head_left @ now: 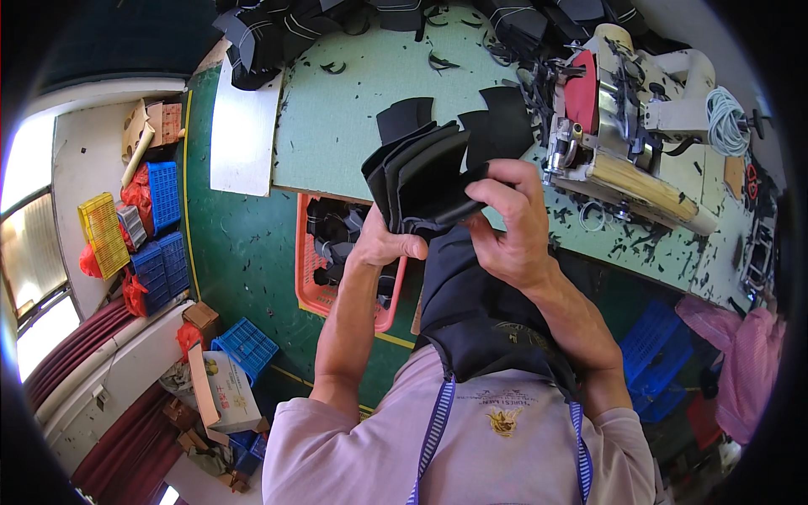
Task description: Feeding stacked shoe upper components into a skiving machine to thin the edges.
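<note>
A bundle of black, curved, sheet-like pieces [404, 172] is held up over the table's near edge, its layers fanned apart. My left hand [380, 244] is closed round its lower left side, thumb across the bottom. With the thumb and fingers of my right hand [515, 223] I pinch the right edge of one black piece. Whether the pieces are leather or foam I cannot tell. Just beyond them, more flat black pieces [502, 126] lie on the pale green table [362, 93].
A machine with a red part [581, 93] stands at the right of the table among black scraps. Dark piles [278, 34] lie along the far edge. Below the table, a pink-orange basket [310, 295] holds black pieces. Blue crates [244, 349] and cartons [227, 391] stand left.
</note>
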A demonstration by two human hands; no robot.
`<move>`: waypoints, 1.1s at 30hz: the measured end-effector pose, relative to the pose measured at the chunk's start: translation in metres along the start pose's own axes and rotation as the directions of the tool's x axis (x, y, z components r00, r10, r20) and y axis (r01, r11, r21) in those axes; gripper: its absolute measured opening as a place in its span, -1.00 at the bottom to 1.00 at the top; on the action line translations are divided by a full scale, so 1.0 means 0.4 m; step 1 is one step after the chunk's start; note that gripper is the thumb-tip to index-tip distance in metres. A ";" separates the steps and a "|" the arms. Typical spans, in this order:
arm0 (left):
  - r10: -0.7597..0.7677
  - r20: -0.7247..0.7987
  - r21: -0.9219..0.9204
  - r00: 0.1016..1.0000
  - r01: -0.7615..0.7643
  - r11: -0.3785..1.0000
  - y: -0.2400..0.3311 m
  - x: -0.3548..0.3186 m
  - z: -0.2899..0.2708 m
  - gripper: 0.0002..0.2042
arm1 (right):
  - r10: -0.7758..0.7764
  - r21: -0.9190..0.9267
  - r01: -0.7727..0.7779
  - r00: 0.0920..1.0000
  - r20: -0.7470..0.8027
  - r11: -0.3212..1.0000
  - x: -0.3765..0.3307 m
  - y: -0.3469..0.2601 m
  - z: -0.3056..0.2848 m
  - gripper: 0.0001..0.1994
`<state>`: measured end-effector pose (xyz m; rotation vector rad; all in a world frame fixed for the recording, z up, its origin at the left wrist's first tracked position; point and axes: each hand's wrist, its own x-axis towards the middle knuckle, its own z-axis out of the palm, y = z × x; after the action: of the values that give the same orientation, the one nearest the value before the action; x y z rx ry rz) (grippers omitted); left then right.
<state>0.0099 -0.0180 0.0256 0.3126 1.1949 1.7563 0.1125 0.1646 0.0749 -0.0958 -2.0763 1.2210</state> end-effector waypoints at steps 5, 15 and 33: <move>0.002 0.013 -0.228 1.000 0.001 0.974 -0.029 0.002 0.009 0.16 | -0.060 -0.002 0.060 0.994 -0.093 0.998 0.001 0.005 -0.003 -0.49; 0.150 0.020 -0.189 0.988 -0.144 0.971 0.038 0.041 0.124 -0.27 | -0.129 0.056 0.125 0.989 0.075 0.991 -0.021 0.007 -0.094 -0.52; 0.002 -0.027 -0.099 1.000 -0.004 0.995 -0.013 0.067 0.230 -0.33 | 0.461 0.581 0.220 0.421 -0.781 0.784 0.072 -0.003 -0.754 -0.71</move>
<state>0.0589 0.0575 0.0589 0.2327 1.1226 1.8208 0.2755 0.3969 0.1809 -0.5130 -0.6348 1.4218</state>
